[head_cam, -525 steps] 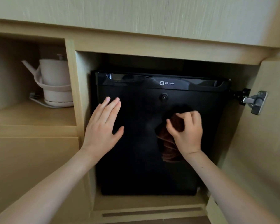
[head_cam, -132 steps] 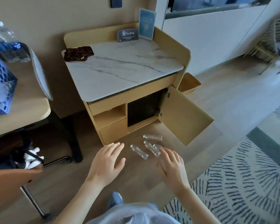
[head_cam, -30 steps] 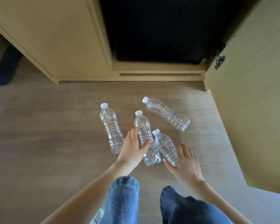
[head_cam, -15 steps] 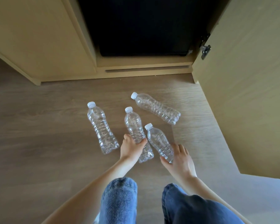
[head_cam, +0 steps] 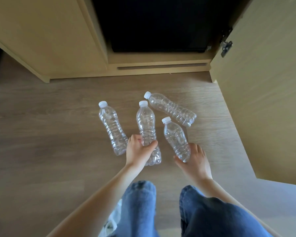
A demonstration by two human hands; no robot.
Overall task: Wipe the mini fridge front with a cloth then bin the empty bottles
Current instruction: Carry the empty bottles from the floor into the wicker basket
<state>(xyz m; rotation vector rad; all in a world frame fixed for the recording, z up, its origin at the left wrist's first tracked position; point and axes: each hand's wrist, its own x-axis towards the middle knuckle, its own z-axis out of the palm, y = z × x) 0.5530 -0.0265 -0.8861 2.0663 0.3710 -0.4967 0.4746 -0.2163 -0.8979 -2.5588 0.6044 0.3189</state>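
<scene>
Seen from above, four clear plastic bottles with white caps lie on a wood-grain floor (head_cam: 50, 134) in front of a light wooden cabinet (head_cam: 46, 40). All look empty, their ribbed walls see-through. The left hand (head_cam: 138, 152) wraps its fingers and thumb around the lower half of the middle bottle (head_cam: 147, 127). The right hand (head_cam: 194, 159) cups the base of the nearest right bottle (head_cam: 176, 138), fingers curled under it and thumb alongside. The leftmost bottle (head_cam: 112, 127) lies untouched just beside the left hand's knuckles. The far bottle (head_cam: 171, 108) lies at a slant, its cap close to the middle bottle's cap. Beyond the bottles, the black mini fridge front (head_cam: 157, 23) fills the cabinet's open bay. The cabinet door (head_cam: 263, 91) stands open on the right, walling off that side. Bare floor stretches wide to the left. Knees in blue jeans (head_cam: 140, 207) fill the bottom edge.
</scene>
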